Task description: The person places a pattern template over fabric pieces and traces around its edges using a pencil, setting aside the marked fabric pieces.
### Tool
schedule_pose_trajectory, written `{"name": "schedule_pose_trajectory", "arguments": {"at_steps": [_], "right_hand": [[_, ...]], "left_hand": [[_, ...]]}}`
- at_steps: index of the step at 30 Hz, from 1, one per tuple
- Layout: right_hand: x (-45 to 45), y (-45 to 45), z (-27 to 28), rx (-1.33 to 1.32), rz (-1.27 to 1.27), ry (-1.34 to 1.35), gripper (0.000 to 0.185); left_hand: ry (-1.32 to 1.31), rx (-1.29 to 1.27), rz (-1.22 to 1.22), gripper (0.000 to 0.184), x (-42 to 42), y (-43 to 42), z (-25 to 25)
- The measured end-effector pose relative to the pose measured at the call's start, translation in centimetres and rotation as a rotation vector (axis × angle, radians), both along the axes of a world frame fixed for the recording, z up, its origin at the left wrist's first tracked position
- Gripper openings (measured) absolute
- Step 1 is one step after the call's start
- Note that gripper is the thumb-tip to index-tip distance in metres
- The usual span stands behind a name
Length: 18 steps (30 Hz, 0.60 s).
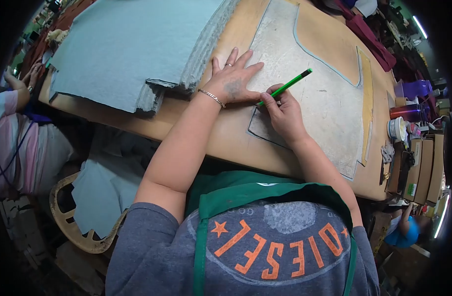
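The right hand is holding a pencil at the edge of the grey sheet; the left hand is lying palm down.

The left fingers are spreading over the sheet's edge, the thumb reaching toward the right fingers, which are pinching the green pencil near its point. The tip is probably touching the sheet's edge, just beside the left thumb, though it is too small to be sure. The sheet is lying on the table, under and beyond the right fingers; the blue cloth is lying to the left of the left fingers.
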State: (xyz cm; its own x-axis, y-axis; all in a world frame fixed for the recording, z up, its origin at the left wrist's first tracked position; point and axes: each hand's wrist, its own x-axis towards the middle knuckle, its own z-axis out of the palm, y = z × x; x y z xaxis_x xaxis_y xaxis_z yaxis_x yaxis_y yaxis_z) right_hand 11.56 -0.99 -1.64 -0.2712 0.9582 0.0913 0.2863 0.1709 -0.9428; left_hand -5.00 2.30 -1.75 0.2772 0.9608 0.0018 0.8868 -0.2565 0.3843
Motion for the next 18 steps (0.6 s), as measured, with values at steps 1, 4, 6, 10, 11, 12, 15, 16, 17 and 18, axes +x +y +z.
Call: {"name": "schedule_pose_trajectory", "arguments": {"at_steps": [1,4,6,10,11,12,15,16,17,18], "right_hand": [[-0.1,0.1,0.1,-0.02,-0.009,0.016,0.014],[-0.1,0.2,0.2,-0.013,-0.034,-0.012,0.014],[-0.2,-0.6,0.5,0.024,0.011,-0.112,0.015],[-0.3,-2.6,0.8,0.078,0.159,-0.111,0.015],[-0.3,-2.1,1.5,0.009,0.091,-0.155,0.014],[-0.3,-1.1,1.1,0.027,0.03,-0.127,0.014],[-0.3,-0.8,1.4,0.04,0.058,-0.139,0.013],[-0.2,-1.4,1.1,0.071,0.105,-0.154,0.013],[-0.1,-1.7,1.0,0.103,0.153,-0.169,0.013],[-0.1,-1.6,1.2,0.104,0.149,-0.187,0.013]], "left_hand": [[-0.003,0.0,-0.002,0.081,0.0,0.0,0.0],[-0.021,0.011,-0.006,0.082,-0.1,-0.1,0.0],[-0.028,0.017,-0.008,0.083,-0.2,0.0,-0.3],[-0.011,0.02,-0.012,0.085,-0.2,0.1,-0.5],[-0.02,0.02,-0.009,0.086,-0.2,0.1,-0.5],[-0.027,0.02,-0.008,0.087,-0.2,0.1,-0.4],[-0.022,0.019,0.003,0.088,-0.1,0.0,-0.6],[-0.017,0.021,0.006,0.088,0.0,0.1,-0.6],[-0.017,0.019,0.004,0.088,0.0,0.1,-0.5],[-0.018,0.017,0.003,0.088,0.0,0.1,-0.4]]}}
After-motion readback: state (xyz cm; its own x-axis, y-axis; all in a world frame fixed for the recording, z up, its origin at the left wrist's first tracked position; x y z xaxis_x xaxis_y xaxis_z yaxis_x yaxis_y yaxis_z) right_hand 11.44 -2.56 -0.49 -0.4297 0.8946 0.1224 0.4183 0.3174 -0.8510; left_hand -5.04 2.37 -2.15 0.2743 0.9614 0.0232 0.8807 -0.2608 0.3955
